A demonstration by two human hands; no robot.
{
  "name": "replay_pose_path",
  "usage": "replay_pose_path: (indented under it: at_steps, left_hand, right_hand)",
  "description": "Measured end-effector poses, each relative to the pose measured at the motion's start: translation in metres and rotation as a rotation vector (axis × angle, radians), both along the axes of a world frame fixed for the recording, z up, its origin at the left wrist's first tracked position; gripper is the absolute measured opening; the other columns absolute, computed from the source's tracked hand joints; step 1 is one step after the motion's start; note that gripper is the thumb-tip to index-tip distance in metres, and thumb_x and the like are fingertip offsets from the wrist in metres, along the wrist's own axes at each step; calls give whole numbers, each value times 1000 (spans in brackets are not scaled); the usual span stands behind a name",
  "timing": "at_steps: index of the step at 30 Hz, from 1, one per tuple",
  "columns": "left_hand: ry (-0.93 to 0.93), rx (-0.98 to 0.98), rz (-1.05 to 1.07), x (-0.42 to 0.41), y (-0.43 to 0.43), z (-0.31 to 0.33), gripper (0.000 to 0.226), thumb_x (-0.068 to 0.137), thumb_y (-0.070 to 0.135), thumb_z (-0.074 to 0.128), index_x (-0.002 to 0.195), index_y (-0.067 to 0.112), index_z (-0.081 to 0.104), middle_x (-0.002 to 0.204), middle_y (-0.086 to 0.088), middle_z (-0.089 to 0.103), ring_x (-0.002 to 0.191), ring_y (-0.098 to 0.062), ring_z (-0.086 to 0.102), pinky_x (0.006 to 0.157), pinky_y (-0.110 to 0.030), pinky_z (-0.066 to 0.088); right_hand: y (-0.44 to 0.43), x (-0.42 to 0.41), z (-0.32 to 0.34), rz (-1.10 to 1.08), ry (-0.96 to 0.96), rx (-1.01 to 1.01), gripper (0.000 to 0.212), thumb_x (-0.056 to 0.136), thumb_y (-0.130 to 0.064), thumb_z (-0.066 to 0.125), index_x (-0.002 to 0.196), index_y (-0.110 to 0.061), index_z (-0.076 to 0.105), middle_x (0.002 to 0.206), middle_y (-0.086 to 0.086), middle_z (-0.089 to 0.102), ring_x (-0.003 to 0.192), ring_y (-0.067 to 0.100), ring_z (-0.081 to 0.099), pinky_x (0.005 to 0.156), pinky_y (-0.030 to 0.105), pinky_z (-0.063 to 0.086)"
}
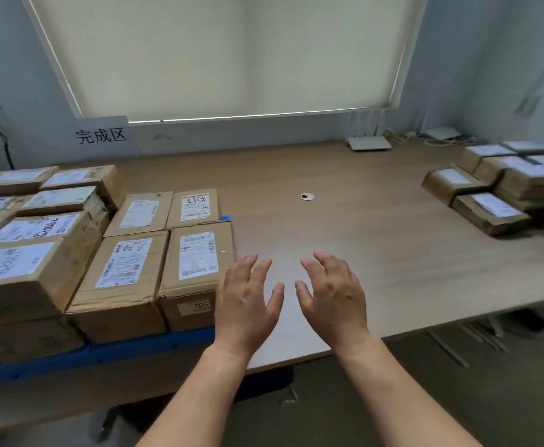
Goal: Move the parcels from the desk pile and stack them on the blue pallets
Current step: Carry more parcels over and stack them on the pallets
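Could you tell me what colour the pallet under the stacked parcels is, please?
The pallet is blue; the head view shows its front edge best.

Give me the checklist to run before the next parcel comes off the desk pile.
1. Left hand free: ok, fingers spread, holding nothing.
2. Right hand free: ok, fingers spread, holding nothing.
3. Desk pile has parcels to take: ok, several lie at the right end of the desk.
4. Way across the desk between pile and pallet: ok, only a small flat round cap lies there.
5. Stacked parcels settled: ok, they lie flat, side by side.
6. Free floor space on the blue pallet: cannot tell; parcels cover its visible part, so the next one probably goes on top.
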State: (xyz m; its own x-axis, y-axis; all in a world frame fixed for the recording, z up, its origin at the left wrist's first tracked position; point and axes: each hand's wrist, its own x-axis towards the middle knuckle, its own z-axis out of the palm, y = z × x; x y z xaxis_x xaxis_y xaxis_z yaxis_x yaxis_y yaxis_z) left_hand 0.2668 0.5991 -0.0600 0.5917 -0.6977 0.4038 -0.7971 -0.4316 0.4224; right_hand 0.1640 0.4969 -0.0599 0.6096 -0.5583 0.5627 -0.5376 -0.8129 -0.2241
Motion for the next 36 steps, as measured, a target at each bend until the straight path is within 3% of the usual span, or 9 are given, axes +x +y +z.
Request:
replay_pose_path:
  at_steps: [6,10,16,20,24,28,33,36]
  left_hand:
    - [-15,45,-73,-68,-70,1,57,86,50,37,127,16,57,136,-9,52,131,-28,43,107,-47,30]
    - [-23,38,-145,-114,-118,-2,54,83,48,39,114,13,65,123,-13,61,119,-33,55,98,-53,38]
    - [0,62,-257,-174,-170,-9,72,81,57,23,134,18,51,146,-8,41,139,-27,29,114,-44,13]
    - [-45,43,-325,-200,-206,-7,72,82,57,23,138,18,46,149,-9,36,141,-27,25,114,-45,12]
    - [-52,105,-394,-222,-245,-5,79,80,62,10,148,24,25,158,-3,15,146,-19,6,116,-38,-1]
    - [-47,153,-420,-240,-296,-12,71,86,57,20,150,28,11,159,1,2,146,-16,-5,115,-34,-9]
    - [-34,166,-433,-253,-360,-21,71,86,60,16,151,29,8,159,1,0,146,-15,-7,114,-34,-10]
    - [-8,202,-437,-259,-412,-23,65,96,54,28,151,29,4,159,2,-3,145,-14,-10,115,-35,-10]
  right_hand:
    - [-59,-75,-2,-93,-18,-56,41,66,-20,82,103,-9,69,104,16,67,87,32,66,66,38,55]
    - [-99,-124,-6,-179,-18,-72,41,67,-21,81,104,-9,69,106,17,67,89,33,65,67,40,54]
    - [-141,-192,-12,-304,-12,-75,44,67,-22,80,107,-9,69,108,18,66,92,35,65,70,42,53]
    - [-165,-224,-12,-389,-3,-73,46,68,-24,80,110,-10,68,109,19,66,93,35,64,72,43,53]
    - [-195,-251,-14,-465,-2,-75,48,70,-27,78,114,-10,66,112,19,65,96,35,63,77,44,52]
    - [-240,-273,-21,-532,9,-76,50,71,-29,78,115,-10,65,113,19,65,96,35,63,78,44,52]
    - [-297,-285,-27,-551,59,-45,50,72,-32,77,115,-10,65,113,18,65,97,34,64,77,43,52]
    - [-348,-289,-28,-548,87,-15,51,72,-33,77,115,-11,65,112,17,65,96,33,64,77,42,53]
